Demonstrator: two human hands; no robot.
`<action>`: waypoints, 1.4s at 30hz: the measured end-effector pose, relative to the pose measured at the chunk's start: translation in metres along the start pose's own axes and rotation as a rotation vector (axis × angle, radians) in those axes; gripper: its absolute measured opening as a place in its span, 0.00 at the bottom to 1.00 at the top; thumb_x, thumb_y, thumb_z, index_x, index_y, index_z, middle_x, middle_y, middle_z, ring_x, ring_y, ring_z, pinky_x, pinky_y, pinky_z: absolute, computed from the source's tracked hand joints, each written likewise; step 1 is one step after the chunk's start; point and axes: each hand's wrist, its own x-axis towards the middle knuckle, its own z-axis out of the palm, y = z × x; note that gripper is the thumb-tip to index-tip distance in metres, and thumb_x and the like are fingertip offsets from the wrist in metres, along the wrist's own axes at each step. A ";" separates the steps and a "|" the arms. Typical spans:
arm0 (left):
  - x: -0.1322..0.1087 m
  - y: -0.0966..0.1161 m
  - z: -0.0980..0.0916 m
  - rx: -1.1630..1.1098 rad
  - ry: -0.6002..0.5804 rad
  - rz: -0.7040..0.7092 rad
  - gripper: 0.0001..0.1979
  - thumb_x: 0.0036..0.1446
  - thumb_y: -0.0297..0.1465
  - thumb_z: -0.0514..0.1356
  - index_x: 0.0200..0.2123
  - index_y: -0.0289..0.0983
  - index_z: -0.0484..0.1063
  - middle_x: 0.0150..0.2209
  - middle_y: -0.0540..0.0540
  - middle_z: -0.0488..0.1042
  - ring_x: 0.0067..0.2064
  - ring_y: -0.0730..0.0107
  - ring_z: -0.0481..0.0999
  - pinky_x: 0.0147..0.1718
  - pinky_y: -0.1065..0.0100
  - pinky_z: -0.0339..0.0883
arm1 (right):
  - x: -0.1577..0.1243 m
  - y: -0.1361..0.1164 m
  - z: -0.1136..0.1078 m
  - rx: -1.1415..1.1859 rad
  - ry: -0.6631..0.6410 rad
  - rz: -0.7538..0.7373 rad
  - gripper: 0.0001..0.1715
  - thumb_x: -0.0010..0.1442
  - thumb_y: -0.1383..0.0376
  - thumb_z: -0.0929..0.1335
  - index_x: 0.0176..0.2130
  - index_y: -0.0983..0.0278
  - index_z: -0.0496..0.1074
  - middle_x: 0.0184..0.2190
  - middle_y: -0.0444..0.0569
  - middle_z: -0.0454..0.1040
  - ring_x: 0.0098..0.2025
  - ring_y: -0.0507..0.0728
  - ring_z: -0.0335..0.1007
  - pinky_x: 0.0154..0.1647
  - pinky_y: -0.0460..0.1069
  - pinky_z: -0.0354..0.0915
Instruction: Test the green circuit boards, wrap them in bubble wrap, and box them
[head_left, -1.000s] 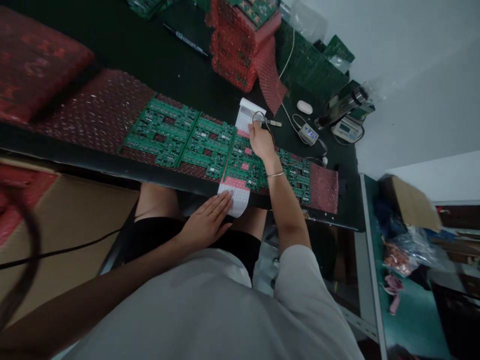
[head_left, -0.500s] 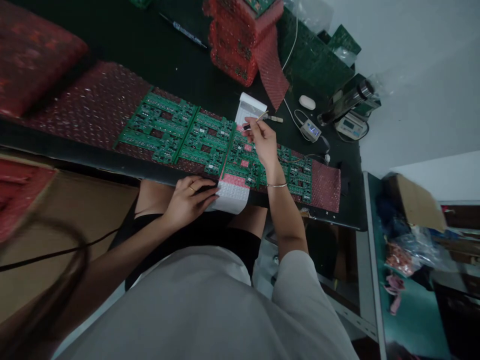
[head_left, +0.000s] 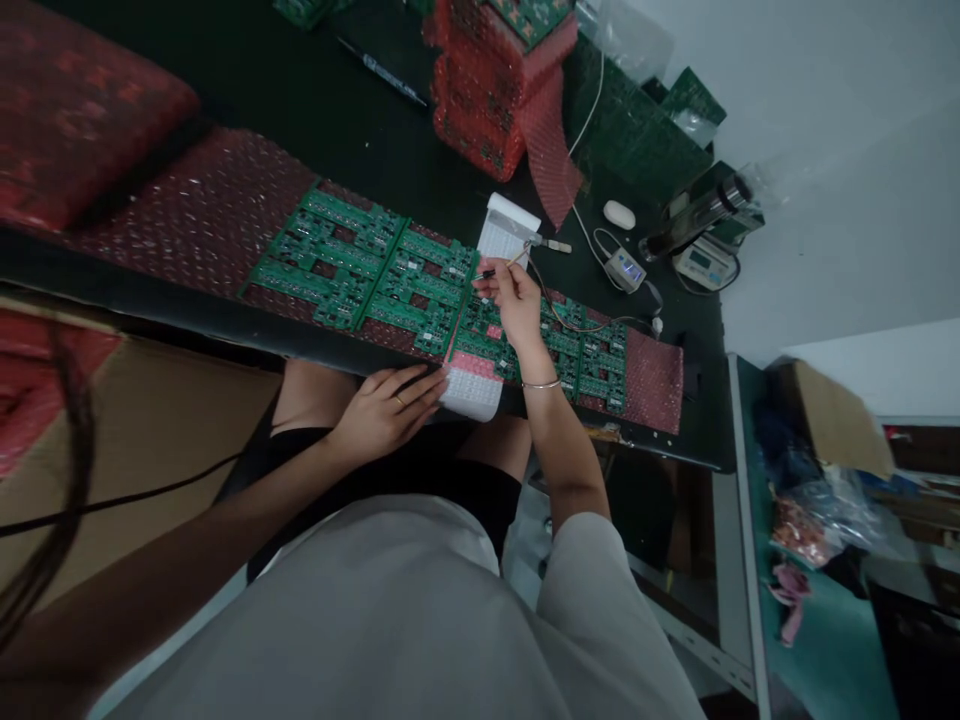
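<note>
My right hand (head_left: pixel 511 300) is closed on a thin pen-like tool (head_left: pixel 517 258) with a tan shaft and a dark end. It is over the middle of a row of green circuit boards (head_left: pixel 421 285), and its exact kind is unclear. By the table's front edge, my left hand (head_left: pixel 394 408) lies with its fingers stretched out. Its fingertips touch the left side of a white printed sheet (head_left: pixel 472 393) hanging over the edge. The sheet's far end (head_left: pixel 504 232) shows behind the boards; its middle seems to run beneath the red bubble wrap (head_left: pixel 654 375) under them.
Red-wrapped stacks stand at the back (head_left: pixel 480 115) and far left (head_left: pixel 82 120). A marker pen (head_left: pixel 384 72) lies behind the boards. To the right are a small device with a lit screen (head_left: pixel 625 270), a white oval object (head_left: pixel 619 214), cables and a steel flask (head_left: pixel 697 215).
My right hand has moved slightly left and down with the tool over the boards. My left hand's fingers have straightened at the sheet's edge. The whole view has shifted a little.
</note>
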 end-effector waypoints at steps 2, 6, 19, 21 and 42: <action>-0.004 0.000 0.001 -0.008 -0.038 -0.019 0.19 0.75 0.28 0.58 0.64 0.46 0.77 0.60 0.44 0.79 0.63 0.55 0.76 0.58 0.55 0.68 | 0.000 0.001 0.000 -0.011 0.003 0.015 0.31 0.73 0.38 0.62 0.50 0.58 0.77 0.46 0.50 0.83 0.41 0.53 0.84 0.41 0.47 0.79; -0.008 0.001 0.001 -0.026 -0.101 -0.070 0.21 0.75 0.27 0.56 0.66 0.47 0.76 0.61 0.45 0.78 0.65 0.54 0.75 0.59 0.54 0.68 | 0.000 0.001 0.001 -0.027 0.013 0.044 0.32 0.73 0.37 0.62 0.52 0.58 0.78 0.44 0.50 0.83 0.42 0.53 0.84 0.42 0.47 0.79; 0.011 -0.004 -0.002 -0.143 0.027 -0.210 0.12 0.75 0.35 0.60 0.43 0.47 0.84 0.48 0.50 0.85 0.53 0.56 0.80 0.51 0.52 0.70 | 0.000 0.010 -0.001 -0.056 -0.026 -0.013 0.33 0.73 0.36 0.61 0.53 0.56 0.77 0.46 0.51 0.83 0.41 0.53 0.84 0.42 0.48 0.79; 0.012 -0.003 -0.003 -0.167 0.035 -0.216 0.12 0.75 0.35 0.60 0.43 0.46 0.85 0.47 0.48 0.85 0.53 0.55 0.79 0.51 0.52 0.69 | -0.001 0.009 -0.001 -0.061 -0.022 0.003 0.33 0.73 0.36 0.61 0.52 0.57 0.77 0.46 0.50 0.83 0.39 0.52 0.83 0.42 0.47 0.79; 0.046 -0.102 -0.084 -0.117 0.421 -0.519 0.15 0.69 0.43 0.59 0.39 0.40 0.81 0.48 0.41 0.83 0.50 0.55 0.80 0.57 0.51 0.72 | 0.042 -0.040 0.055 0.154 -0.133 -0.093 0.27 0.58 0.42 0.76 0.42 0.60 0.72 0.38 0.47 0.84 0.36 0.56 0.83 0.41 0.51 0.80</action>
